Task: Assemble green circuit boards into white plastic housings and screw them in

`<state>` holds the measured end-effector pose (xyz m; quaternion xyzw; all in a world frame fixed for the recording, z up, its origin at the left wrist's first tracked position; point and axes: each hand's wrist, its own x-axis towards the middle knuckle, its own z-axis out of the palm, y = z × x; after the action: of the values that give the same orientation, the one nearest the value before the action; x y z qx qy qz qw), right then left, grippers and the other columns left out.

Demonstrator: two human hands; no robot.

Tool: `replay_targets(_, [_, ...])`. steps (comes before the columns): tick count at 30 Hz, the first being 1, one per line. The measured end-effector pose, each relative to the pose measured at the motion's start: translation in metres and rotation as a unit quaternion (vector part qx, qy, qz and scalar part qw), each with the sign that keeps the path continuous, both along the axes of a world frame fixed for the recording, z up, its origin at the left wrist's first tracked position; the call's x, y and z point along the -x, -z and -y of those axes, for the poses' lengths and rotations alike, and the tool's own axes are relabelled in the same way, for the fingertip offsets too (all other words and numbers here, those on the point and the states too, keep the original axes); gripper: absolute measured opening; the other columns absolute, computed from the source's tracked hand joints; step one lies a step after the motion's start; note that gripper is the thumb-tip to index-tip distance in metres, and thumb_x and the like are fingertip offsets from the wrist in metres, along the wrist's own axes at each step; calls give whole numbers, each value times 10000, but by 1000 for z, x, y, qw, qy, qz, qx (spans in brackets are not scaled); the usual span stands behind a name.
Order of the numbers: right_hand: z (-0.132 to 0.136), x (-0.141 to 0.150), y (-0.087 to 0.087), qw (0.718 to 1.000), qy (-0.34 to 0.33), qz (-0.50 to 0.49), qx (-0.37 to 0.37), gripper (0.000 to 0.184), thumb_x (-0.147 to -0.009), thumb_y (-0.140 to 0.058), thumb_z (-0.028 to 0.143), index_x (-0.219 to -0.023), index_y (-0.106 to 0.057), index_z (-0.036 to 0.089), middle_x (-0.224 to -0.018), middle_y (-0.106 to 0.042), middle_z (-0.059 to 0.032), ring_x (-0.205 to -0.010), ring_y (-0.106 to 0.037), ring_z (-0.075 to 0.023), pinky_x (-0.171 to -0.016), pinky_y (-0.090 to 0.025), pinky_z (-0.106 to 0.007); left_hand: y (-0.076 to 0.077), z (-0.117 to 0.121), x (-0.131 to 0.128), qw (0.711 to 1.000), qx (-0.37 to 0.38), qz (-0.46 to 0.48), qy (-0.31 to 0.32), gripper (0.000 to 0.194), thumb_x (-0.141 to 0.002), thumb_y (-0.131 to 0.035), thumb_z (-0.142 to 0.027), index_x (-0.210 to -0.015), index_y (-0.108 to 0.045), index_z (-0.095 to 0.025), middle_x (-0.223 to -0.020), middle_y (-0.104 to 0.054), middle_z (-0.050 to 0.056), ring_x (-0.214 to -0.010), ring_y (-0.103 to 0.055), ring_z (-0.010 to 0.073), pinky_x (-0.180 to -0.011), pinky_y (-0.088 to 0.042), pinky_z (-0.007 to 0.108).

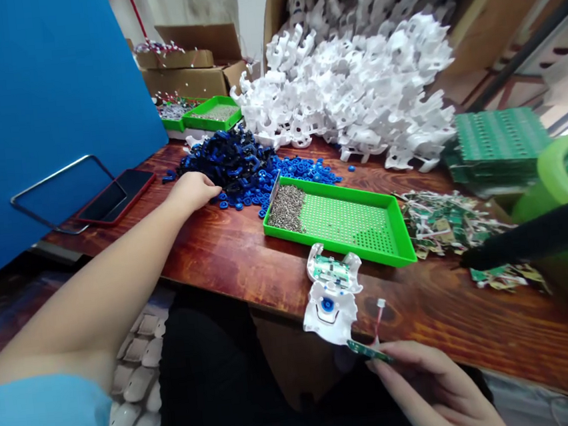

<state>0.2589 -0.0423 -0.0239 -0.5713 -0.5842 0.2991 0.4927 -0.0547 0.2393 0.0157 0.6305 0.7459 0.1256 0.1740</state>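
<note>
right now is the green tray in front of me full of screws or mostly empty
Mostly empty. In the green tray, the small screws are heaped only at its left end; the rest shows bare perforated floor.

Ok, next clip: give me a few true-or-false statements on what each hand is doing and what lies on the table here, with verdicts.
1. The left hand reaches into the pile of blue parts. True.
2. The right hand holds a screwdriver. False: it holds a small green circuit board at the lower edge of the white housing.
3. The green tray is evenly covered with small metal pieces. False: the pieces are heaped at its left end; the rest shows bare perforated floor.
4. A phone lies on the table left of the blue parts. True.
5. The white plastic parts are stacked in neat rows. False: they lie in a loose heap.
</note>
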Motion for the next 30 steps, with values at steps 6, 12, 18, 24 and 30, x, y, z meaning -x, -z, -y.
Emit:
replay_targets(6, [3,0,1,999,-1,-22,25,197,-735,-680,175,-895,-654,287,-824,-705,44,-726,-679,-70,-700,-510,-49,-12,25,7,996,-42,77,0,235,-852,-562,-371,-882,-645,-153,-705,-665,14,-629,-625,147,-656,-521,319])
replay_targets(12, [2,1,-4,995,43,-82,36,198,-717,-710,185,-891,-672,271,-736,-694,37,-627,-662,-62,-611,-510,-44,-26,120,-21,957,-182,209,90,299,-799,-621,-366,-1000,-643,-144,-835,-724,44,-743,-662,192,-686,-533,293])
replay_targets(18, [-4,17,-22,955,92,-280,17,180,-693,-749,212,-857,-686,250,-726,-695,8,-640,-671,-97,-636,-557,-144,4,206,-78,839,-253,279,393,186,-811,-588,-72,-941,-675,-171,-933,-688,40,-848,-666,115,-780,-538,171])
replay_targets(24, [-8,35,-24,937,21,-349,8,192,-754,-693,155,-901,-679,277,-818,-707,28,-738,-662,-59,-711,-534,-119,35,233,-106,780,-337,192,491,384,-854,-474,-10,-1222,-536,-103,-1119,-640,116,-1084,-593,164,-975,-476,257])
replay_targets(30, [-6,45,-17,929,4,-371,-22,218,-764,-665,108,-905,-683,272,-809,-721,30,-728,-675,-61,-688,-539,-108,23,243,-119,806,-281,306,422,406,-795,-597,-63,-1171,-576,-214,-1051,-605,57,-976,-620,132,-923,-499,186])
